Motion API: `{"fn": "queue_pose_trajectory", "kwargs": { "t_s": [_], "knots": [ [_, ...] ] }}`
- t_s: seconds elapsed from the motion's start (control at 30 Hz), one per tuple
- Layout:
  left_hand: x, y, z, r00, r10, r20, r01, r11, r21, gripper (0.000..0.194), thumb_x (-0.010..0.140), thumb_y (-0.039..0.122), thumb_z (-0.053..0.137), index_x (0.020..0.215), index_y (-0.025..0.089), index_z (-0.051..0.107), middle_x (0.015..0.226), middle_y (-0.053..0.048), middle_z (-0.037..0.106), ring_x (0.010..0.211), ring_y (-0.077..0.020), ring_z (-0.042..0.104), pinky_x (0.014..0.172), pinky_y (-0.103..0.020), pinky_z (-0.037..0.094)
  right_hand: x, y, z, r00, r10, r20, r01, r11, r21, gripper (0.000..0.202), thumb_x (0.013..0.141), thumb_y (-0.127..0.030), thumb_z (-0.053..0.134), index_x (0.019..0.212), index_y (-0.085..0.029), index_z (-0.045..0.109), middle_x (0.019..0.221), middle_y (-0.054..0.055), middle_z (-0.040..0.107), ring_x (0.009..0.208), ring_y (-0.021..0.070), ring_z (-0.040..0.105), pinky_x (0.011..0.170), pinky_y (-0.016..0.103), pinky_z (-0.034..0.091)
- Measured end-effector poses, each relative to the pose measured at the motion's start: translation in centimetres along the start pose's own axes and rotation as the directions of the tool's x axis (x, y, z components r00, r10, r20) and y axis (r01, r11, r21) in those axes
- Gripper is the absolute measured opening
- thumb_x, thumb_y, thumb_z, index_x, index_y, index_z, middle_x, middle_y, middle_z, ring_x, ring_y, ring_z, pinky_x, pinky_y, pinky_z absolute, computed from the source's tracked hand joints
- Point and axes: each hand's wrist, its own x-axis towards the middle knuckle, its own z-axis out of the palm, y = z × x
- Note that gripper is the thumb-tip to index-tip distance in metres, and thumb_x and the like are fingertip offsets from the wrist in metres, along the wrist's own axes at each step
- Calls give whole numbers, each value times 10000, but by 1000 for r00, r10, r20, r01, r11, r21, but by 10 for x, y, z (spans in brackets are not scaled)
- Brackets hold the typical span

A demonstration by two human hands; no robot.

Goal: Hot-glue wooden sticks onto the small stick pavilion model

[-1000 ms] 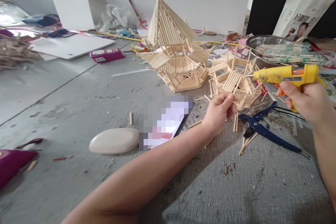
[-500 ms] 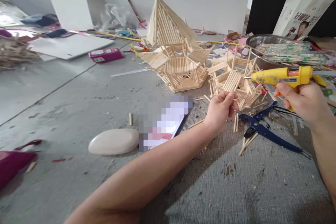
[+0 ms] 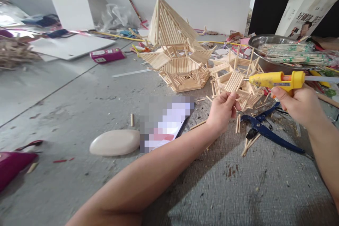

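Right of centre, the left hand pinches a small panel of wooden sticks; at right, the right hand grips a yellow hot-glue gun, nozzle beside the panel.

Gray floor, scuffed, flecked with debris. Standing on it: peaked stick model, lower stick frame just beside, metal bowl behind. Lying flat: blue cutter over loose sticks, white oval object beside blurred-screen phone, magenta box, white board.
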Motion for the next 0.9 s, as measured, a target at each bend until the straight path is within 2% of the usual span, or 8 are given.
{"fn": "queue_pose_trajectory", "kwargs": {
  "t_s": [0.1, 0.27, 0.5, 0.7, 0.9],
  "knots": [
    [0, 0, 0, 1000, 4, 2, -4, 1000, 12, 210, 874, 255, 460, 694, 155, 503, 427, 62, 514, 293, -28, 375, 329, -164, 243, 0, -4, 3, 999, -45, -6, 44, 997, -64, 483, 764, -632, 410, 708, -211, 641, 604, 57, 571, 592, 217, 572, 561, 367, 405],
    [0, 1, 1, 1000, 4, -4, -4, 1000, 16, 207, 872, 249, 462, 691, 158, 505, 425, 64, 510, 295, -28, 373, 334, -166, 247, 0, -5, 5, 999, -46, -10, 44, 992, -121, 517, 773, -631, 385, 755, -199, 667, 538, 43, 530, 515, 198, 527, 550, 370, 388],
    [-1, 1, -1, 1000, -7, 5, 7, 1000, -1, 207, 868, 250, 468, 689, 156, 513, 427, 60, 511, 303, -28, 381, 341, -166, 252, 0, -4, 5, 1000, -22, -22, 20, 996, -89, 459, 772, -605, 413, 656, -207, 609, 539, 38, 529, 504, 178, 506, 527, 350, 373],
    [-1, 2, -1, 1000, 1, 1, -1, 1000, 7, 210, 864, 252, 474, 684, 151, 517, 419, 58, 506, 304, -30, 381, 341, -167, 253, 1, -3, 7, 997, -69, -29, 66, 993, -94, 442, 787, -579, 418, 554, -222, 534, 503, 25, 498, 489, 168, 486, 527, 341, 365],
    [0, 3, 0, 1000, -12, 2, 12, 1000, 4, 208, 862, 246, 478, 679, 154, 511, 420, 58, 510, 303, -29, 378, 342, -170, 249, 1, -2, 9, 994, -101, -33, 96, 989, -114, 415, 807, -540, 416, 597, -214, 564, 492, 14, 479, 502, 173, 488, 557, 344, 370]
  ]
}}
